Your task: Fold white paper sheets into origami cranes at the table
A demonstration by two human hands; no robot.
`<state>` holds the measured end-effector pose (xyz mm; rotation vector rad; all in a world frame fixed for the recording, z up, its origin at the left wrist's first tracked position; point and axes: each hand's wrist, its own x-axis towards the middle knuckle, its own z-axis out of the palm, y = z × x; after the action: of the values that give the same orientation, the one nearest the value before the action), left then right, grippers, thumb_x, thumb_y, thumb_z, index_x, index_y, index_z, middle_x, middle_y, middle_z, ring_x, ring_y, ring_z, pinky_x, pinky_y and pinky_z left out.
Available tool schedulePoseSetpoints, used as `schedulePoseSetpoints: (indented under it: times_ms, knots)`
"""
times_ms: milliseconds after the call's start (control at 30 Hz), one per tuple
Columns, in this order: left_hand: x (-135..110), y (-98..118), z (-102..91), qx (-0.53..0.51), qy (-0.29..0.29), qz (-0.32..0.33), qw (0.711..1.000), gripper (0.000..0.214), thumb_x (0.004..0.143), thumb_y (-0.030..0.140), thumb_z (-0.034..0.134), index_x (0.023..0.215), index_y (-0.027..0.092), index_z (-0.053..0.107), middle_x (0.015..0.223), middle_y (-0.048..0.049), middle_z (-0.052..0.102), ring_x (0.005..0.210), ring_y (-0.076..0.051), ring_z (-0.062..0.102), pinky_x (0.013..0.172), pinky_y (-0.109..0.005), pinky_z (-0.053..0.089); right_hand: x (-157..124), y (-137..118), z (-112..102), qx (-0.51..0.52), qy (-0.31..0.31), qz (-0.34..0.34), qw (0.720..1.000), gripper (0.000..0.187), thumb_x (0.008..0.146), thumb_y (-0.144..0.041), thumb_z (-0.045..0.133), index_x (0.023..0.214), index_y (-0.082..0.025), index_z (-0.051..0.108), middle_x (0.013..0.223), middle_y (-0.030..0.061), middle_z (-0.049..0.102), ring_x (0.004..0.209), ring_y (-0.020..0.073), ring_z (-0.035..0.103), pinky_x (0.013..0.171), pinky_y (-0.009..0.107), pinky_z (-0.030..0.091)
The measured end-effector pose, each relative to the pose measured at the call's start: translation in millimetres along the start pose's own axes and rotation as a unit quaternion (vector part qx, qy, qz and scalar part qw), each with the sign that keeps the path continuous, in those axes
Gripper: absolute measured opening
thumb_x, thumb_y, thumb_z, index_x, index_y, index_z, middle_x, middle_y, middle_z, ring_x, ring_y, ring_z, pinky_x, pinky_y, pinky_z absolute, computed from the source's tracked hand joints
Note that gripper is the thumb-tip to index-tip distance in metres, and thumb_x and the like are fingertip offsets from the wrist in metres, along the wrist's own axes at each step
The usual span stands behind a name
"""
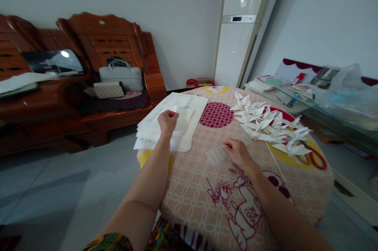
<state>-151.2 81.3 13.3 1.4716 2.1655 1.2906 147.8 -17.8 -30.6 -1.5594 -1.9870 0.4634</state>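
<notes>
My left hand [167, 122] is over a stack of printed paper [159, 112] at the table's left side. Its thumb and fingertips pinch a thin white piece of paper [184, 120], which blends into the sheets beneath. My right hand [237, 152] rests low over the middle of the table with its fingers curled together. Whatever those fingers hold, if anything, does not show. Beyond this hand, to the right, lies a spread pile of white folded paper cranes [265, 123]. Scissors with red handles [319, 159] stick out from the pile's near right edge.
A patterned cloth covers the round table [195, 188]. On the right stands a glass-topped shelf [310, 105] with papers and a plastic bag [345, 97]. A wooden sofa [106, 42] with bags on it is at the left. A tall white cabinet-like appliance [236, 46] stands behind.
</notes>
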Motion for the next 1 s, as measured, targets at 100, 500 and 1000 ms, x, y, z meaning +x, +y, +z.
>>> schedulePoseSetpoints:
  times_ms: [100,500,1000]
  knots:
    - [-8,13,-2.9,-0.055,0.040,0.063,0.996,0.021,0.079,0.034,0.060,0.076,0.016,0.071,0.075,-0.0032,0.072,0.072,-0.016,0.064,0.071,-0.026,0.048,0,-1,-1,0.012,0.008,-0.003,1.000,0.020,0.084,-0.028,0.056,0.076,-0.017,0.072,0.068,0.0039,0.069,0.063,0.0168,0.059,0.061,0.026,0.038]
    - [-84,55,12.9,-0.084,-0.441,0.316,0.836,0.011,0.073,0.021,0.067,0.063,0.016,0.065,0.058,0.0020,0.061,0.055,-0.009,0.050,0.053,-0.020,0.035,1,5,-14,0.176,0.153,0.084,0.969,0.051,0.073,-0.021,0.063,0.124,-0.014,0.063,0.088,0.0084,0.074,0.063,0.0178,0.065,0.063,0.029,0.053]
    - [-77,55,2.8,-0.063,-0.529,0.374,0.759,0.032,0.066,0.010,0.067,0.095,0.021,0.076,0.095,-0.0020,0.075,0.086,-0.016,0.068,0.080,-0.024,0.051,-14,22,-60,0.113,0.014,0.020,0.993,0.017,0.072,-0.015,0.065,0.080,-0.018,0.080,0.089,0.0063,0.079,0.081,0.0212,0.071,0.076,0.031,0.054]
